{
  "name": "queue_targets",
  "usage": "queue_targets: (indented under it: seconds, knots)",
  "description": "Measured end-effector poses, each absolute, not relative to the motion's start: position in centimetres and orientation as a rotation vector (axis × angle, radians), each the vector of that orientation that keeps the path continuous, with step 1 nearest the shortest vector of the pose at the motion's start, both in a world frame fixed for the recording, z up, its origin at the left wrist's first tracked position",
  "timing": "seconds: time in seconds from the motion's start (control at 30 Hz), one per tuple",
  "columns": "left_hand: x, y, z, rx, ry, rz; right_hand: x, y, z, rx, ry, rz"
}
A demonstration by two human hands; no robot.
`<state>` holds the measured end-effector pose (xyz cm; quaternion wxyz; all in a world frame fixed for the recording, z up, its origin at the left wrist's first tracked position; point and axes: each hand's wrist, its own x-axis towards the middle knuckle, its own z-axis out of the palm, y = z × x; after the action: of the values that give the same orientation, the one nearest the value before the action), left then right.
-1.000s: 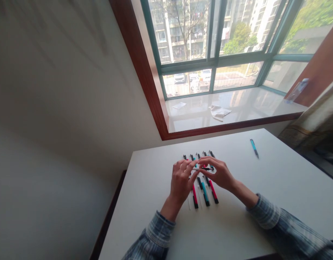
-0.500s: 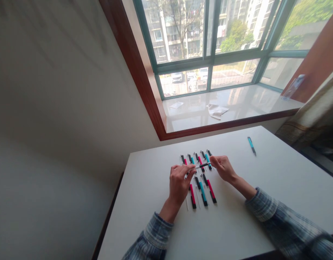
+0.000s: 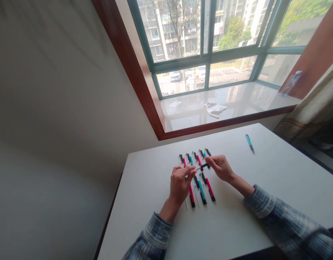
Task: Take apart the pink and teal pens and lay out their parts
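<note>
My left hand (image 3: 179, 184) and my right hand (image 3: 221, 167) hold one thin pen (image 3: 202, 167) between them, just above the white table (image 3: 237, 216). The left fingers pinch its pale end; the right fingers pinch its dark end. Beneath the hands lie two rows of pens. The far row (image 3: 195, 159) has several pink and teal pens with black caps. The near row (image 3: 200, 189) shows pink and teal pens side by side, partly hidden by my left hand.
A lone teal pen (image 3: 249, 142) lies at the table's far right. Behind the table runs a glossy window sill (image 3: 237, 104) with a crumpled white cloth (image 3: 214, 108) and a paper scrap (image 3: 174, 104). A curtain (image 3: 312, 112) hangs at right.
My hands have drawn apart along the pen, the right hand shifting right. The camera has tilted, so everything sits slightly higher in view.
</note>
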<state>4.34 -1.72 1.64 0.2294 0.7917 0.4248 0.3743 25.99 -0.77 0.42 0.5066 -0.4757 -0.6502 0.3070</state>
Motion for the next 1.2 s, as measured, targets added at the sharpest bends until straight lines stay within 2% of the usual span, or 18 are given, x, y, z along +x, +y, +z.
queue_targets:
  seconds: [0.4, 0.73, 1.2]
  knots:
    - [4.5, -1.8, 1.8, 2.107, 1.204, 0.952, 26.5, -0.9, 1.0, -1.063, -1.656, 0.653]
    - [4.5, -2.1, 1.8, 2.161, 1.162, 0.915, 26.3, -1.2, 1.7, -0.891, -1.486, 0.873]
    - [4.5, -2.2, 2.1, 2.103, 1.152, 0.897, 26.6, -1.0, 2.3, -0.803, -1.429, 1.021]
